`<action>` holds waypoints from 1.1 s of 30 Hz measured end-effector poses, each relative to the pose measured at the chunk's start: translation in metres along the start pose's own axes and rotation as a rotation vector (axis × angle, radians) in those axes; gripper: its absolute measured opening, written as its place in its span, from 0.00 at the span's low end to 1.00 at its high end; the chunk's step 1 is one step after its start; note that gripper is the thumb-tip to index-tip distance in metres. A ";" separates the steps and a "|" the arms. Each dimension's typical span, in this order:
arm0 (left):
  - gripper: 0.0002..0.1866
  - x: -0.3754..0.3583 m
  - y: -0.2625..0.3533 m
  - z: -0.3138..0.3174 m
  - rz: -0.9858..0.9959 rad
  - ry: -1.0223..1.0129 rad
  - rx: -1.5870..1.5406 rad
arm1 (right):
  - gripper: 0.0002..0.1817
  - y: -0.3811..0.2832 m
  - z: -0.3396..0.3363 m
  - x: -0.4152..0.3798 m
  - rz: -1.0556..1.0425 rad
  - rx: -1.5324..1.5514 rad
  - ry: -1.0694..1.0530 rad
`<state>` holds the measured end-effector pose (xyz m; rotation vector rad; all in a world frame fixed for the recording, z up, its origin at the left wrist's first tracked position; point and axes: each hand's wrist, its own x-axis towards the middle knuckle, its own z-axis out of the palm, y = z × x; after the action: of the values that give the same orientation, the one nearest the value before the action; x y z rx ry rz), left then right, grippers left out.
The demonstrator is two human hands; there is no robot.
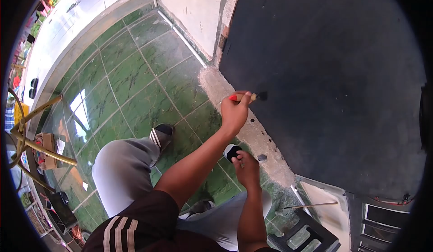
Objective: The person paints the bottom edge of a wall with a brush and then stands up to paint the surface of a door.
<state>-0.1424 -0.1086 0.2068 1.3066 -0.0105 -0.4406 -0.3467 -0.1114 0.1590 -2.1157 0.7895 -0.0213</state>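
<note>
My left hand (236, 113) is closed around the handle of a paintbrush (253, 97) with a red handle end and dark bristles. The bristles overlap the near edge of a large black panel (324, 80) in this view. Lower down, my right hand (247, 167) grips a small light-rimmed cup (231, 152) with something black inside, its fingers curled round the side. Both hands are above the strip of rough concrete (234, 88) along the panel's bottom edge.
Green tiles (131, 78) cover the floor around my legs. A black plastic stool (306, 234) and a thin stick (311, 205) lie at the lower right. A white pipe (182, 39) follows the wall. Bamboo poles (45, 150) and a cardboard box (47, 150) stand at the left.
</note>
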 end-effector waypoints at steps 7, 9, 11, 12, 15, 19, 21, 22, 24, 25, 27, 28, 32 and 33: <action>0.18 0.033 0.004 0.038 0.058 0.034 -0.611 | 0.15 0.002 0.020 0.012 -0.046 -0.118 -0.131; 0.17 0.038 -0.050 0.036 -0.142 0.146 -0.584 | 0.14 0.006 0.029 0.011 0.007 -0.141 -0.169; 0.17 0.033 -0.082 0.031 -0.325 0.225 -0.464 | 0.14 0.021 0.041 0.007 0.075 -0.146 -0.221; 0.17 0.030 -0.085 0.032 -0.290 0.215 -0.401 | 0.14 0.032 0.044 0.007 -0.018 -0.168 -0.213; 0.18 0.014 -0.026 0.030 -0.175 0.141 -0.603 | 0.13 0.048 0.053 -0.008 -0.161 -0.171 -0.204; 0.20 -0.001 0.044 0.029 -0.019 -0.191 -0.798 | 0.13 0.032 0.040 -0.007 -0.113 -0.166 -0.179; 0.21 0.017 0.033 0.031 -0.071 -0.199 -0.834 | 0.14 0.026 0.034 -0.010 -0.045 -0.187 -0.167; 0.20 0.025 0.013 0.032 -0.176 -0.076 -0.859 | 0.15 0.024 0.031 -0.011 0.013 -0.191 -0.169; 0.18 0.041 -0.052 0.031 -0.274 0.097 -0.700 | 0.16 0.021 0.028 -0.014 0.081 -0.218 -0.171; 0.18 0.039 -0.064 0.029 -0.306 0.147 -0.616 | 0.17 0.020 0.027 -0.017 0.092 -0.240 -0.169; 0.17 0.032 -0.070 0.021 -0.366 0.242 -0.437 | 0.17 0.019 0.026 -0.015 0.094 -0.254 -0.159; 0.17 0.029 -0.066 0.021 -0.317 0.218 -0.474 | 0.17 0.019 0.025 -0.017 0.094 -0.243 -0.151; 0.18 0.015 0.014 0.040 -0.085 0.010 -0.626 | 0.16 0.030 0.023 -0.014 0.000 -0.232 -0.132; 0.19 0.014 0.035 0.042 -0.035 -0.030 -0.633 | 0.16 0.031 0.023 -0.011 -0.009 -0.235 -0.114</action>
<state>-0.1293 -0.1451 0.2474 0.6780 0.1186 -0.4458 -0.3650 -0.1026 0.1242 -2.3185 0.7442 0.1951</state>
